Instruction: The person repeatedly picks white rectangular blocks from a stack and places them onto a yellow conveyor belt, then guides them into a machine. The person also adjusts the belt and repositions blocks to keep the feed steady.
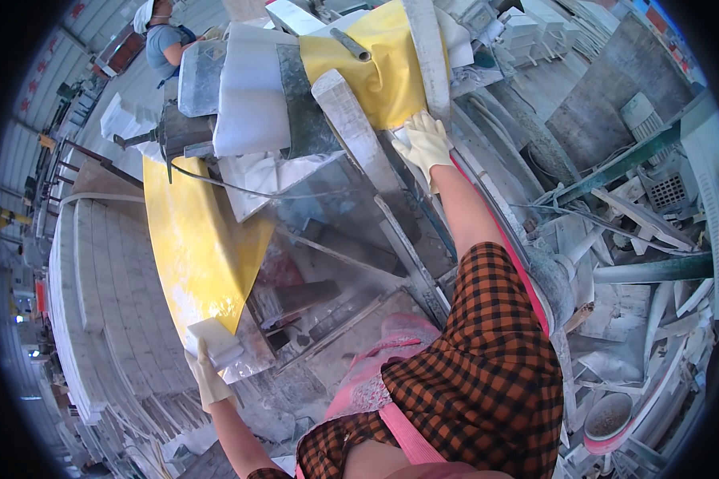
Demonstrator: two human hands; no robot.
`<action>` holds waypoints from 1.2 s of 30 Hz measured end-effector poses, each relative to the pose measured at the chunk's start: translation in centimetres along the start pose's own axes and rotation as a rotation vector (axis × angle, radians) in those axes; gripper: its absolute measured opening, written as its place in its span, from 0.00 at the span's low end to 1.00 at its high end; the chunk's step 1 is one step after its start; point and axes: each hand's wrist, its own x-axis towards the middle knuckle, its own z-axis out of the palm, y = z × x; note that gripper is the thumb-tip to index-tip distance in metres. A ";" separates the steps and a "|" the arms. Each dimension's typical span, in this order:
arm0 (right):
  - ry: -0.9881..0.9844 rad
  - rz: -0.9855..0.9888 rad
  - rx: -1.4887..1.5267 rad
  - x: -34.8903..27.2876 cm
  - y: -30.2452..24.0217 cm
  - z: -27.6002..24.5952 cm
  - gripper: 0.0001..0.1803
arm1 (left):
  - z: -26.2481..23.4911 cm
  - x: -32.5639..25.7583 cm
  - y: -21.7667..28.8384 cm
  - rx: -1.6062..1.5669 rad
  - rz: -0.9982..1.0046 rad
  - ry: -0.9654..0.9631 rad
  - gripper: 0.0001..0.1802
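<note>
A white block (213, 338) lies at the near end of a yellow sheet (193, 247), gripped by the left hand (203, 369). Work on it seems unfinished; how much remains is unclear. The right hand (422, 144) touches the farther yellow cloth (387, 84), its grip unclear.

Person's shirt (487, 343) is orange-and-black check, apron (410, 433) pink, left glove (208, 382) and right glove (426, 148) cream, front sheet (196, 247) and back sheet (393, 68) solid yellow, little block (213, 338) white.

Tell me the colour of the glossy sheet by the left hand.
The glossy sheet is bright yellow; the head view shows it.
</note>
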 end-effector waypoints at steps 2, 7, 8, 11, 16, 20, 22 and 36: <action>0.084 -0.009 -0.009 -0.1 -0.2 -0.1 0.41 | 0.1 -0.1 0.0 0.012 0.018 0.002 0.42; 0.216 -0.072 -0.030 -2.0 0.3 -0.2 0.39 | -0.1 0.2 -0.1 -0.041 0.005 -0.022 0.42; 0.236 -0.080 0.023 -2.7 0.5 -0.3 0.36 | -0.2 0.4 -0.2 -0.050 -0.010 -0.006 0.42; 0.183 -0.076 0.008 -5.5 1.1 -1.2 0.33 | -0.4 0.6 -0.5 -0.083 0.019 -0.032 0.41; 0.098 -0.100 -0.019 -14.4 3.0 -4.8 0.34 | -0.4 0.4 -0.6 -0.159 0.087 -0.050 0.37; 0.194 -0.157 0.012 -20.4 4.2 -6.5 0.32 | -0.6 0.4 -0.6 -0.155 0.102 -0.033 0.36; 0.220 -0.165 0.008 -22.1 4.5 -7.1 0.32 | -0.8 0.5 -0.7 -0.135 0.136 -0.035 0.36; -0.333 -0.303 -0.355 -25.7 3.8 -15.0 0.38 | -1.0 0.5 -0.9 -0.129 0.115 -0.019 0.44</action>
